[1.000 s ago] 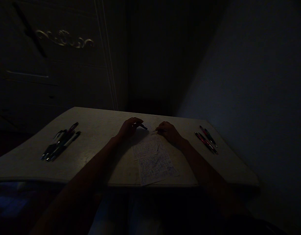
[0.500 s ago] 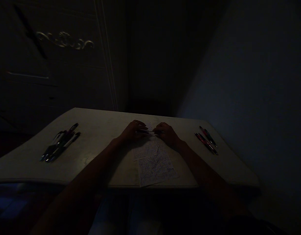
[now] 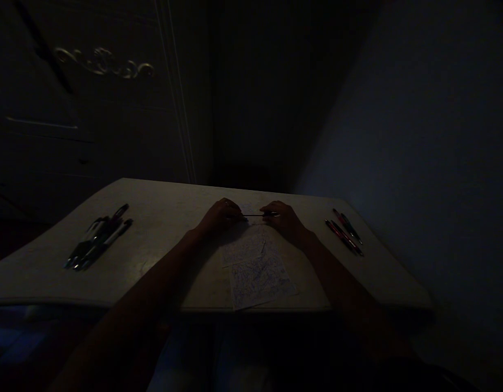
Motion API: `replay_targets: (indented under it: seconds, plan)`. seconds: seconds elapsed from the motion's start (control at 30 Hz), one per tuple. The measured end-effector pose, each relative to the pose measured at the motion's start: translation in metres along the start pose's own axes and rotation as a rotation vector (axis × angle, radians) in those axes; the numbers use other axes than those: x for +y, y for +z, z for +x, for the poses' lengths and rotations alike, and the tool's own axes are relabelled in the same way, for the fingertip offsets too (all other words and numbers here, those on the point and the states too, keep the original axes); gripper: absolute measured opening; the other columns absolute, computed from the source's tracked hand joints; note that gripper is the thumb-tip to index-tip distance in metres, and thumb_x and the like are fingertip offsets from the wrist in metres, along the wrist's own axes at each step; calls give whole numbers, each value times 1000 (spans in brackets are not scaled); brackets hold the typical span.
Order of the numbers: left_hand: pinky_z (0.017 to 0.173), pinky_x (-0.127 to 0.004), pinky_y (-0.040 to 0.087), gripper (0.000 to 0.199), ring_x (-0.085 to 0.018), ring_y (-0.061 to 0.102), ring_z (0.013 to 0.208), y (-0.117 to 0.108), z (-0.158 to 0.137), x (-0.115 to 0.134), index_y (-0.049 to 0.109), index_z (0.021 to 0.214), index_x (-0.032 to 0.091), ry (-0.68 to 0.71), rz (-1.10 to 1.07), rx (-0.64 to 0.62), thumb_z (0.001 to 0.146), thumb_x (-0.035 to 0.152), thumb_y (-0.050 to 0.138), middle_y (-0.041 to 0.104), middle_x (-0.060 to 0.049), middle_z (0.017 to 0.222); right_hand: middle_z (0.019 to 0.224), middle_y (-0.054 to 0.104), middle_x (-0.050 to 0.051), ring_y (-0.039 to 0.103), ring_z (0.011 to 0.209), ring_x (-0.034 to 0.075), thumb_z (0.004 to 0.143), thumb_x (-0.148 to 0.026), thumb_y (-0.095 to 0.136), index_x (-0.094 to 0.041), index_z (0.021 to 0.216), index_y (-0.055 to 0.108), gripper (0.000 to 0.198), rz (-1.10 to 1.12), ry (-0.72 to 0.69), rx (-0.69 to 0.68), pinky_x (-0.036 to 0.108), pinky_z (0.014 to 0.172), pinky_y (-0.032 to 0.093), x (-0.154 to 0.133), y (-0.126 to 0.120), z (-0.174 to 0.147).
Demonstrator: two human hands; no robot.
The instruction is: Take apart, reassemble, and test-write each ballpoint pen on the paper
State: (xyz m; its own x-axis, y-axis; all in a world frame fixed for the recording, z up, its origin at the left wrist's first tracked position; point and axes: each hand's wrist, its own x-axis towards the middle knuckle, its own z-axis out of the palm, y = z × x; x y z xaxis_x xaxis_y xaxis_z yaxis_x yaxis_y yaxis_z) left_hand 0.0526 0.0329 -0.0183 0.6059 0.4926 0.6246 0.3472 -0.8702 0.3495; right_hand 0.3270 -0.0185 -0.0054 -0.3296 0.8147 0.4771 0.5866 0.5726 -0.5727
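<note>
Above the far end of the papers, both hands are closed on parts of a dark pen. Between them stretches a thin dark rod (image 3: 253, 215) that looks like a pen refill. My left hand (image 3: 223, 215) pinches its left end; the fingers hide most of that part. A thicker dark piece, like a pen barrel (image 3: 271, 214), sits in the fingers of my right hand (image 3: 284, 220). Beneath and nearer lie overlapping sheets of scribbled paper (image 3: 259, 280), the closest reaching the table's front edge. Dim light hides finer detail.
On the pale table (image 3: 161, 218), a pile of several pens (image 3: 98, 239) lies left and a smaller group of pens (image 3: 344, 234) lies right. A dark cabinet (image 3: 104, 125) stands behind at left. A wall (image 3: 410, 152) borders the right side.
My hands have moved slightly apart, and a longer stretch of the thin rod now shows between them. The papers and both pen groups lie as before; the view has shifted slightly.
</note>
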Motion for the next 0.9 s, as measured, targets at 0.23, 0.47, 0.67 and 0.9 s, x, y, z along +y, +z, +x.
replay_targets:
  seconds: [0.23,0.47,0.67,0.9]
  plan:
    - [86,-39,54,13,-23,67,94,-8,1,3,81,91,26,-49,-21,-50,87,24,68,75,-7,92,93,76,6,69,88,23,74,-15,79,-22,100,80,27,-17,139,-16,39,88,53,13,-13,-2]
    - [87,-41,54,17,-25,67,95,-9,1,0,80,89,24,-81,-42,-42,87,19,64,76,-9,95,95,79,5,73,89,22,77,-18,73,-20,108,78,32,100,296,-70,38,90,55,16,-19,-7]
    - [91,-41,53,19,-24,66,98,-9,1,2,80,92,25,-120,-21,-29,88,18,63,76,-8,97,105,78,9,72,99,25,90,-36,64,-20,104,79,26,89,321,-23,43,97,54,11,-19,-5]
    - [89,-41,56,17,-23,67,95,-8,0,-1,79,92,26,-109,1,12,88,17,65,76,-6,94,114,75,11,68,109,26,86,-35,74,-21,103,79,22,24,173,-10,46,101,51,12,-11,-2]
